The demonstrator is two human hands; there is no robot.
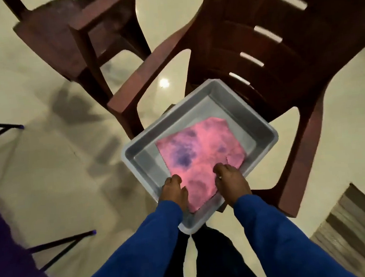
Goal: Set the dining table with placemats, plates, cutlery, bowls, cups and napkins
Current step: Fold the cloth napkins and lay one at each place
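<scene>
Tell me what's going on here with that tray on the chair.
A person in blue sleeves is bent over a grey plastic tray that sits on the seat of a dark red plastic chair. Both hands are on a pink and purple cloth lying in the tray: the left hand at its near left edge, the right hand at its near right edge. Nothing else shows in the tray. The picture is too blurred to tell whether the fingers are closed on the cloth.

- Showing pink mottled with purple blotches: cloth (pixel 198 156).
- Looking plain grey: tray (pixel 262 129).
- Appearing dark reddish-brown: chair (pixel 257 50).
- Wearing solid blue: sleeves (pixel 273 229).
- Gleaming pale cream: floor (pixel 29 85).
- Showing brown-and-beige stripes: mat (pixel 357 227).
</scene>
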